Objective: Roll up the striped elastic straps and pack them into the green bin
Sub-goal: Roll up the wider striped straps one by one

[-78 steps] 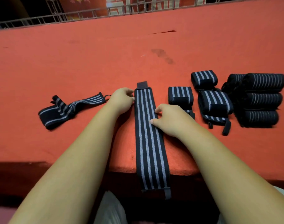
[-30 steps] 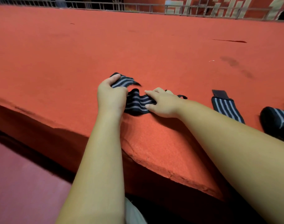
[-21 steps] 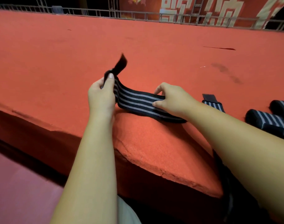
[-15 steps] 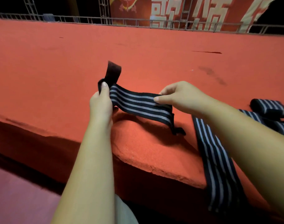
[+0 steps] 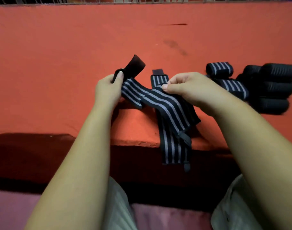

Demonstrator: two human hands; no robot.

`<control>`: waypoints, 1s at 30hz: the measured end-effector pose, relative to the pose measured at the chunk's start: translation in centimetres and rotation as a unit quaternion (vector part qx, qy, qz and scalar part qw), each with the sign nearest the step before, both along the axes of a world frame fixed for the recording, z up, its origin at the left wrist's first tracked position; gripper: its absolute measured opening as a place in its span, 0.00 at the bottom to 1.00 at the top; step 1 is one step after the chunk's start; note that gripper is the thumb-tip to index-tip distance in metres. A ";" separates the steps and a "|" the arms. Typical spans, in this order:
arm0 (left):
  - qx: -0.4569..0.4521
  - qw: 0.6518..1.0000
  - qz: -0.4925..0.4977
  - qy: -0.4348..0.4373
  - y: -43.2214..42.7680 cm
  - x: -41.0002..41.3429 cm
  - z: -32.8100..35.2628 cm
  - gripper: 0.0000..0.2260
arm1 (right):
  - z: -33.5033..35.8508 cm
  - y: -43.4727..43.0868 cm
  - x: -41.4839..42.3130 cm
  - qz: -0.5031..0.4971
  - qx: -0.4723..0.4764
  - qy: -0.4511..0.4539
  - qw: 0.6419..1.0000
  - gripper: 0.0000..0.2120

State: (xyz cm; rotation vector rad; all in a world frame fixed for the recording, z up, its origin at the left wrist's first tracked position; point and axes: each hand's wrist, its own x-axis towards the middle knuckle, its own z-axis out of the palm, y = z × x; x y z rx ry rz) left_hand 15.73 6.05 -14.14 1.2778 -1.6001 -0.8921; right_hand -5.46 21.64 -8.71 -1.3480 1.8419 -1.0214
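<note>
The strap point(image 5: 160, 100) hung between both hands just above the red mat's point(image 5: 58, 63) near edge, long axis left to right, free tail drooping below the right hand point(image 5: 190, 90). Left hand point(image 5: 107, 90) pinched the fastener end; right thumb and fingers pinched mid-length. A second strap point(image 5: 173, 146) lay flat underneath; the green bin was not in view.

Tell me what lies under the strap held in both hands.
Under the held strap lies a flat strap, draped over the red ledge. Its middle stretch is covered; only both ends show.
</note>
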 end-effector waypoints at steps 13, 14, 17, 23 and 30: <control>-0.179 0.946 -0.034 -0.270 -1.7 -2.9 -1.5 0.19 | -3.6 2.4 -3.5 0.057 0.101 0.141 0.983 0.19; -0.190 0.940 -0.041 -0.282 -1.9 -2.7 -1.4 0.19 | -3.7 2.3 -3.4 0.053 0.091 0.139 0.985 0.19; -0.215 0.936 -0.051 -0.275 -2.0 -2.2 -1.0 0.13 | -4.0 1.7 -3.0 0.036 0.065 0.134 0.988 0.18; -0.220 0.945 -0.021 -0.243 -1.6 -1.9 -0.5 0.08 | -4.4 0.3 -2.2 0.002 0.020 0.145 0.989 0.17; -0.130 0.974 0.009 -0.187 -1.5 -1.9 -1.0 0.05 | -4.4 -0.2 -2.1 0.015 0.033 0.145 0.989 0.14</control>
